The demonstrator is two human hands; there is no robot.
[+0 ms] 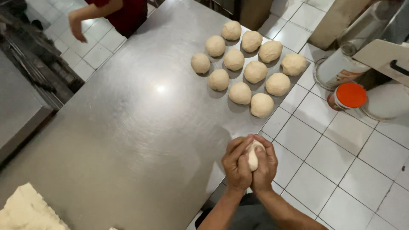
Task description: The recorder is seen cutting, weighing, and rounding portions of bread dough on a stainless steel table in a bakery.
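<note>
While both hands meet at the desk's six o'clock edge, the left hand and right hand cup a pale dough piece between them, fingers curled closed around it. Toward twelve o'clock, eleven rounded dough balls sit in rows on the steel. A dough slab lies at eight o'clock. Another person's arm hangs at eleven o'clock, and an orange-lidded tub stands on the tiled floor at two o'clock.
</note>
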